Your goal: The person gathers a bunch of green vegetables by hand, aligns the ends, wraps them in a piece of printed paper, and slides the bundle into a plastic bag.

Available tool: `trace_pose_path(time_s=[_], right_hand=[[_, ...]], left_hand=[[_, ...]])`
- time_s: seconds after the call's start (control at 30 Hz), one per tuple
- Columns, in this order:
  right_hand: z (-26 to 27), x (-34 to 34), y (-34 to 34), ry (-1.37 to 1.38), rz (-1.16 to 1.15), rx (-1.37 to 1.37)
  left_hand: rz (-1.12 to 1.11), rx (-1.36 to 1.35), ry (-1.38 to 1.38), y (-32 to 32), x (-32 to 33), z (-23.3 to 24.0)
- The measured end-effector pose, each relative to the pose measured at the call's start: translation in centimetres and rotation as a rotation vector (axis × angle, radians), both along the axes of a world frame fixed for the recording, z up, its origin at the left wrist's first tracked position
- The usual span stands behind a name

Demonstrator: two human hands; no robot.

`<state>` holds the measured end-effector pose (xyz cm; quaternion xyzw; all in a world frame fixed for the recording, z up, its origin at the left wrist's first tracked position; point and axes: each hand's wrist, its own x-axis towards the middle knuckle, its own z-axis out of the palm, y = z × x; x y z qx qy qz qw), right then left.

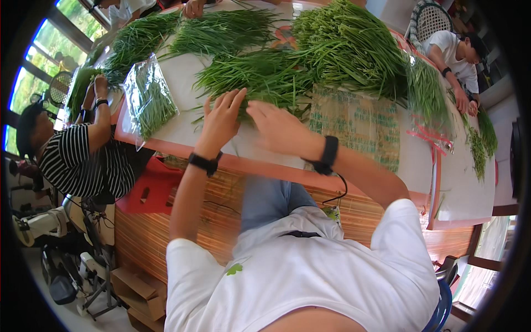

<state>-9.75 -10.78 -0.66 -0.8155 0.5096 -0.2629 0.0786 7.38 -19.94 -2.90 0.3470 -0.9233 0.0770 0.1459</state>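
Note:
My left hand is at the near edge of a pile of long green leafy stalks, its fingers apart and touching or just above the leaves. Beside it, my right hand is blurred, palm down over the white table; whether it holds anything cannot be told. A clear plastic bag of green stalks lies to the left. Behind and to the right rises a large heap of budded green stalks. A flattened woven sack with green print lies right of my hands.
A person in a striped shirt works at the left by a red plastic chair. Another person in white is at the right, near a second bag of stalks. More green piles cover the far side, where other hands show.

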Motion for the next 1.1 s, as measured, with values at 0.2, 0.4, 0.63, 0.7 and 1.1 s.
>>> trace_pose_path(time_s=[0.2, 0.4, 0.63, 0.7, 1.1], right_hand=[[-2.0, 2.1, -5.2, 0.242, -0.035, 0.028], [-2.5, 4.3, -6.5, 0.331, 0.018, -0.066], [0.2, 2.9, -6.2, -0.028, 0.033, 0.02], [0.8, 2.3, -6.0, -0.032, 0.055, -0.009], [1.6, 2.7, -19.6, 0.22, 0.305, -0.051]], left_hand=[[0.323, 0.072, 0.344, 8.6, 3.9, 0.1], [0.497, 0.548, 0.889, 12.6, 5.0, -1.7], [0.419, 0.872, 1.299, 12.0, 4.7, -2.0], [0.366, 1.019, 1.413, 11.5, 4.5, -1.8], [0.31, 1.127, 1.469, 12.9, 5.6, -3.7]])
